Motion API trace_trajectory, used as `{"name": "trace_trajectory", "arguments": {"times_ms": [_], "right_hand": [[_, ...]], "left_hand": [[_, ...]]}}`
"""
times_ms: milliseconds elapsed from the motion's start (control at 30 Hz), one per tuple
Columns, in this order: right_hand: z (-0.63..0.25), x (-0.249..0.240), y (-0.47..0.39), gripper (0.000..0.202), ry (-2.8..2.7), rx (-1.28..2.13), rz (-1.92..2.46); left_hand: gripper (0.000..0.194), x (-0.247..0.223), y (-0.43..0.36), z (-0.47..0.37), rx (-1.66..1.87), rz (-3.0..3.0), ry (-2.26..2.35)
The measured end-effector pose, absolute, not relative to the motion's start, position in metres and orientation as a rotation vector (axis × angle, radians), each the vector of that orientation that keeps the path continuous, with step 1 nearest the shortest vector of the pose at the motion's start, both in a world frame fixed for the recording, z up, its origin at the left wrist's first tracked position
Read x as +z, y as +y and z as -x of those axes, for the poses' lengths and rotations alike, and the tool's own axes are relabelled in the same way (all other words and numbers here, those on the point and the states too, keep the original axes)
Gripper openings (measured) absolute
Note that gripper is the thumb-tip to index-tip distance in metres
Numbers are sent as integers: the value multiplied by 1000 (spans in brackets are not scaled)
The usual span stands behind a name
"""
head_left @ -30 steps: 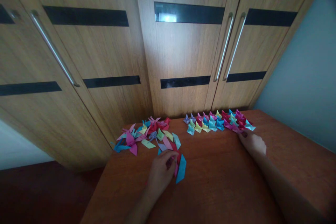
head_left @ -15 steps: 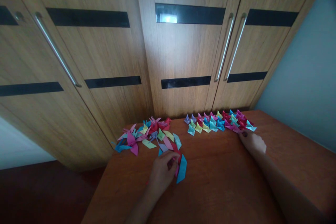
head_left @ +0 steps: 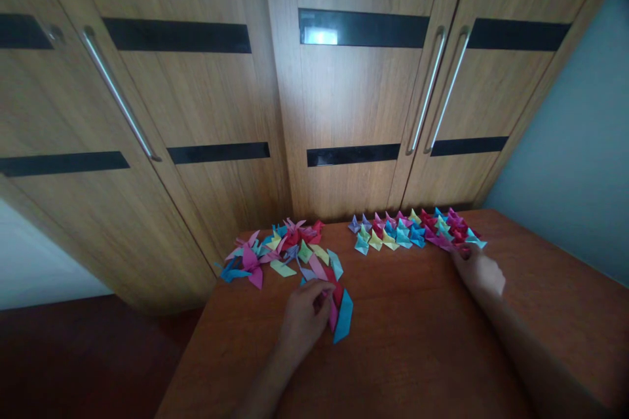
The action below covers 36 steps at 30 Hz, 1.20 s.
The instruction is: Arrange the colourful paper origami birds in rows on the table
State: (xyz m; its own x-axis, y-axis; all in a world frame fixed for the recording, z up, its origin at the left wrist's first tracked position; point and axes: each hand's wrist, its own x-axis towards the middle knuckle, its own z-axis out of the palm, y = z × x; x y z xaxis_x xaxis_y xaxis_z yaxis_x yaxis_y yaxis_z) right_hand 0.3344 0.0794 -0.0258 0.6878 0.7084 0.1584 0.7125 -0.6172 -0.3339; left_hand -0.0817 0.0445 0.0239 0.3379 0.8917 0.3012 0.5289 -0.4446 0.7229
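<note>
Lots of colour on your table [head_left: 407, 334].
Your loose heap of folded paper [head_left: 251, 262] sprawls left of centre, low in the frame; your left hand [head_left: 305, 314], lower centre, has its fingers curled together, can't tell if they're gripping, with a blue paper piece [head_left: 344, 317] just right. Your rows of folded paper [head_left: 403, 237] sit right of centre, your right hand [head_left: 479, 272] bunched at their near edge, grip unclear.

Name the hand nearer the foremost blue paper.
The left hand is just left of the foremost blue paper; the right hand is farther off, to its right.
</note>
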Motion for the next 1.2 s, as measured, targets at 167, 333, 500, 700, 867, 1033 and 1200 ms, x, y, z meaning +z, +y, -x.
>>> {"name": "trace_trajectory", "arguments": {"times_ms": [167, 333, 500, 700, 867, 1033, 1200], "right_hand": [[-293, -24, 81, 43, -1209, -94, 2289], [-245, -28, 90, 26, -1442, 56, 2018], [-220, -35, 90, 21, -1603, 234, 1962], [-222, -35, 88, 20, -1622, 257, 1894], [-224, -37, 90, 21, -1587, 266, 1829], [-226, -38, 91, 25, -1591, 277, 1817], [-227, -39, 91, 23, -1606, 294, 1815]], "left_hand": [[23, 22, 64, 110, 1042, -2097, 1470], [25, 17, 87, 147, 1141, -2070, 1774], [28, 31, 109, 152, 1107, -2340, 1952], [39, 67, 155, 121, 625, -2496, 2168], [45, 70, 187, 109, 316, -2455, 2150], [41, 52, 178, 113, 217, -2456, 2060], [39, 46, 156, 117, 212, -2523, 1910]]}}
